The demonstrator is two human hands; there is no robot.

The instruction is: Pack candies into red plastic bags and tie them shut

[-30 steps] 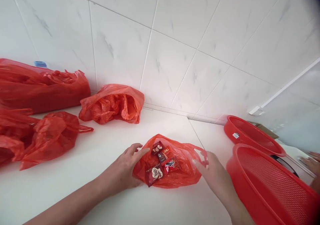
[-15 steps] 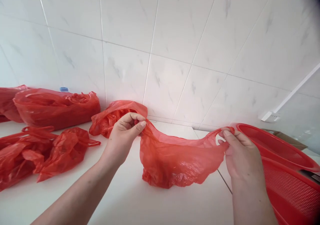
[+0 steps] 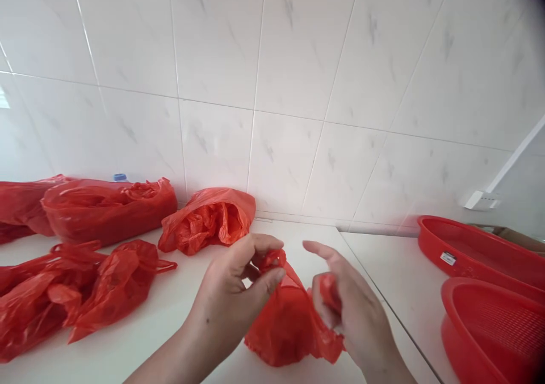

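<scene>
A thin red plastic bag (image 3: 285,321) hangs between my two hands over the white table. My left hand (image 3: 238,287) pinches one gathered handle of it between thumb and fingers. Bunched red plastic shows in the curled fingers of my right hand (image 3: 353,304), whose index finger points out to the left. The bag's lower part sags close to the tabletop; whether it touches cannot be made out. Just beyond my left hand, another red plastic bag (image 3: 208,219) lies against the wall with its mouth open and crumpled plastic inside.
On the left lie more crumpled red bags (image 3: 110,287) and a full red bag (image 3: 110,213), a blue bottle cap (image 3: 120,177) behind it. Two red plastic baskets (image 3: 451,299) stand on the right. A white tiled wall (image 3: 293,162) closes off the back, with a socket (image 3: 483,200) at right.
My hands have come closer together, the right one moving left, and the bag stretched between them has slackened and bunched. The view has tilted up a little.
</scene>
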